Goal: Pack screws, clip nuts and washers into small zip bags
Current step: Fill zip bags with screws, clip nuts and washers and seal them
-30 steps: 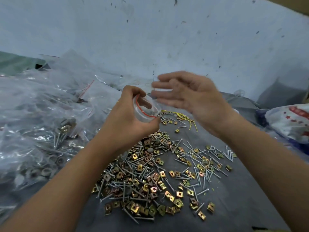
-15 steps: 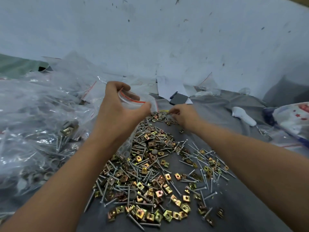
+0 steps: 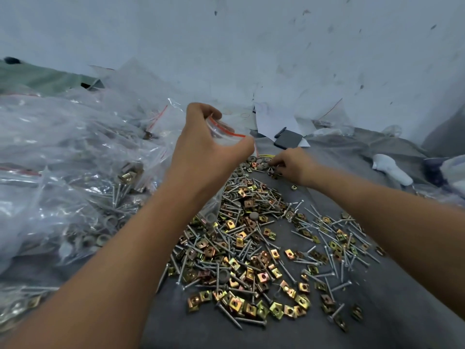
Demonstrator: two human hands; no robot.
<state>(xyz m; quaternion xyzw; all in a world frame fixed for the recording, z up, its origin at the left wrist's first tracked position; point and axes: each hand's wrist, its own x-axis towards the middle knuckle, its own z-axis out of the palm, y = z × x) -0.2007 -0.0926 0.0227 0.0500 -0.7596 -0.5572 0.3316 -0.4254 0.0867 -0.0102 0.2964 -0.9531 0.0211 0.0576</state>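
Holding zip bag (image 3: 227, 133) mouth-up, left hand (image 3: 206, 149) pinches rim; right hand (image 3: 293, 167) just beside, lower, fingers curled picking washers (image 3: 260, 165).

A heap of screws (image 3: 251, 238), clip nuts (image 3: 251, 274) and washers (image 3: 254, 215) lies on the cloth (image 3: 377, 323) in the middle. Left of it sits a pile of filled bags (image 3: 63, 172). The left hand (image 3: 208, 149) holds a small zip bag (image 3: 226, 133) above the heap's far end; the right hand (image 3: 293, 167) rests on that far end, just right of the bag. Behind them, papers (image 3: 274, 117) lean against the wall (image 3: 251, 46).
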